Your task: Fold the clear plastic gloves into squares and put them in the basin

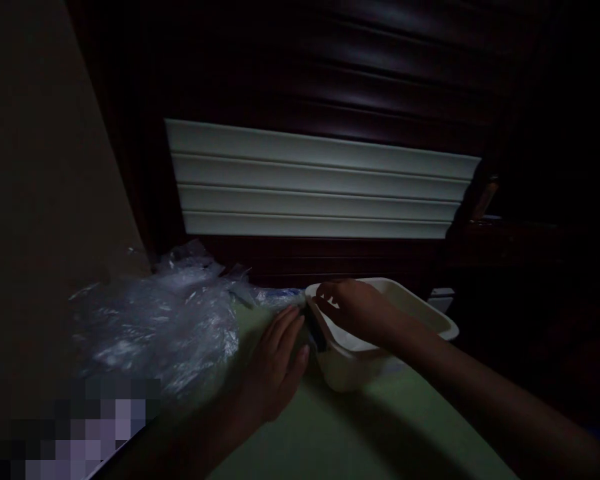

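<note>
A flat pale green surface (300,443) is backed by dark wood (320,80) with white slats (315,180). A cream rectangular plastic basin (350,370) is set on it, near heaped crumpled clear plastic (170,327). Over its left rim the right hand (353,308) is curled, any grip indiscernible; the left hand (275,360) is laid open beside it.

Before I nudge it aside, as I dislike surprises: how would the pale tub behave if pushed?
The pale tub looks stiff, its walls and rim holding their shape. Its boxy form suggests it would slide rather than roll. It is probably light for its size if, as its walls suggest, it is plastic.
</note>
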A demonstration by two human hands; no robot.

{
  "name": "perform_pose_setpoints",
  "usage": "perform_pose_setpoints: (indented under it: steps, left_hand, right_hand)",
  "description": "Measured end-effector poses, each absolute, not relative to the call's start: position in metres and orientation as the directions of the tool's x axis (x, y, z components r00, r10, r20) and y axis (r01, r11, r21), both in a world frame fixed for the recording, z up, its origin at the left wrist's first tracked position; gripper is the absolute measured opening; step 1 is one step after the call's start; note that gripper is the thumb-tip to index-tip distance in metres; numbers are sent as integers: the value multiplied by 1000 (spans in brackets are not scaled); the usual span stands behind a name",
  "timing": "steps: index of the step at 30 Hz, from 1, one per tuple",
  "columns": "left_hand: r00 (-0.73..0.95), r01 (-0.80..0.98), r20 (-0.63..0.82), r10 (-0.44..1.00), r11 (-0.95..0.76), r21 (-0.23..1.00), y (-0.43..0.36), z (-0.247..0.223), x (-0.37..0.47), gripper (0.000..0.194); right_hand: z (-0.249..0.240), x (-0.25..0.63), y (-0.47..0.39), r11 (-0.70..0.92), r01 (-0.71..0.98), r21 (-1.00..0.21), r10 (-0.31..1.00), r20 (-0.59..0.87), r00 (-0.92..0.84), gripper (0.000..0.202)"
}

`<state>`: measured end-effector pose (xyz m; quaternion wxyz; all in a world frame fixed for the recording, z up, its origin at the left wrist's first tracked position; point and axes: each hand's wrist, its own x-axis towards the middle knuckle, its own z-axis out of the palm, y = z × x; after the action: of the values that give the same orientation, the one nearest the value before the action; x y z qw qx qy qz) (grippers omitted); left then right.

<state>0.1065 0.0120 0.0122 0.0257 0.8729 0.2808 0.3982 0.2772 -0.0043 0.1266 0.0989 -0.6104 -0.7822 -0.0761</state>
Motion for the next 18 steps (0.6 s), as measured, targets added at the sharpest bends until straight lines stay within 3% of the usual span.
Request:
perform_pose_setpoints:
  steps: [4, 6, 13, 18]
  left_hand:
    - [494, 610, 652, 576, -763, 212, -4, 7, 65, 33]
    - [503, 668, 656, 563, -735, 119, -10, 1, 44, 33]
    - [472, 732, 696, 541, -680, 33, -8, -26, 8, 33]
    - [489, 754, 695, 527, -656, -33, -4, -32, 2, 31]
  right_hand:
    - [129, 256, -12, 303, 952, -48, 898, 349, -268, 23]
    - [130, 249, -16, 323, 944, -63, 882, 382, -276, 23]
    - [135, 245, -25, 330, 939, -96, 869, 419, -262, 18]
    - [113, 213, -38, 435, 897, -80, 814, 461, -354, 22]
